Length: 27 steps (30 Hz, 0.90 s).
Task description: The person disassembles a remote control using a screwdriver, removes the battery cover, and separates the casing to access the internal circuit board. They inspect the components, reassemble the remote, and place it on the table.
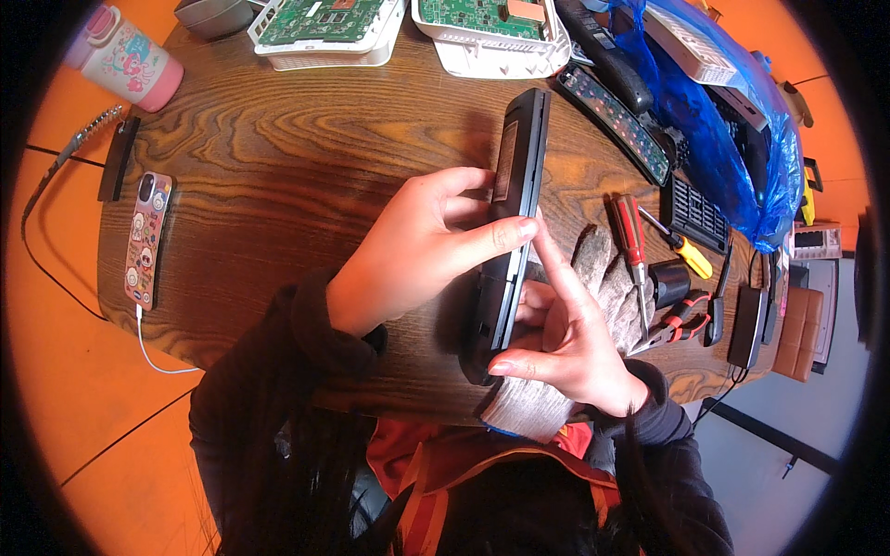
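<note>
Above the near part of the table I hold a slim black rectangular device (528,167) on edge. A seam runs along its narrow side, and a pale label shows on its left face; its exact kind is unclear. My left hand (422,241) grips it from the left, thumb on the seam and fingers behind, partly hidden. From the right, my right hand (579,343) holds the lower part, its index finger along the edge and thumb near the bottom end. Under my right hand lies a grey knit work glove (530,408).
Right of the glove lie a red-handled screwdriver (629,232), a yellow-handled screwdriver (693,258) and red-black pliers (684,320). A blue plastic bag (686,120) holds parts. Green circuit boards (324,20) in white housings sit far; a phone (148,241) and tumbler (134,69) stay left.
</note>
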Tool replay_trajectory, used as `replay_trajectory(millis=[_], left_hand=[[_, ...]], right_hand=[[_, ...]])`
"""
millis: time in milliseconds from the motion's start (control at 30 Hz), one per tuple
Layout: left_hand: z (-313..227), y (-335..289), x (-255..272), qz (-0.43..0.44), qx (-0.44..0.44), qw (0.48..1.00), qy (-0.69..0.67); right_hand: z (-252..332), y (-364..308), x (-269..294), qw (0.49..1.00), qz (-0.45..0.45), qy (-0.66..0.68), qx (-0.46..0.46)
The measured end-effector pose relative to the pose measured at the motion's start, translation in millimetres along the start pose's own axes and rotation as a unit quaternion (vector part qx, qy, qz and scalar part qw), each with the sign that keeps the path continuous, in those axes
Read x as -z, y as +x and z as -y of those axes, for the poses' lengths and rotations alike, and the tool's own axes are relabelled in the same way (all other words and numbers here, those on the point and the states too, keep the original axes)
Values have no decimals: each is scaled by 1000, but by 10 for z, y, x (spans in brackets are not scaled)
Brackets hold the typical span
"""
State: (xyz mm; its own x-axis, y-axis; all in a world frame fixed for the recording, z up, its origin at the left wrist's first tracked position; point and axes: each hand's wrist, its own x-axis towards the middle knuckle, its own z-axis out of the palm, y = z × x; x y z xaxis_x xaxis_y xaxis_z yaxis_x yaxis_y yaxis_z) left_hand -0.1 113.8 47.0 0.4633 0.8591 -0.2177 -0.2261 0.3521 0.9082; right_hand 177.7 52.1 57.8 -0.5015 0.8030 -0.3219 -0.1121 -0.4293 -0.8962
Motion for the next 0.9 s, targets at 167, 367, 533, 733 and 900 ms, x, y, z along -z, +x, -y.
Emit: replay_trajectory(millis=[167, 367, 533, 733, 900], left_hand=[[-9, -6, 8, 13, 13, 1000, -5], [-19, -1, 37, 25, 40, 998, -30], [-38, -29, -9, 75, 78, 989, -98], [-64, -79, -55, 233, 186, 945, -134], [-79, -82, -69, 297, 246, 915, -117]], right_hand=[[7, 1, 18, 999, 12, -38, -2], [27, -26, 50, 996, 22, -84, -1], [118, -8, 275, 973, -119, -98, 169], [123, 101, 512, 954, -137, -16, 267], [134, 41, 485, 974, -21, 82, 212]])
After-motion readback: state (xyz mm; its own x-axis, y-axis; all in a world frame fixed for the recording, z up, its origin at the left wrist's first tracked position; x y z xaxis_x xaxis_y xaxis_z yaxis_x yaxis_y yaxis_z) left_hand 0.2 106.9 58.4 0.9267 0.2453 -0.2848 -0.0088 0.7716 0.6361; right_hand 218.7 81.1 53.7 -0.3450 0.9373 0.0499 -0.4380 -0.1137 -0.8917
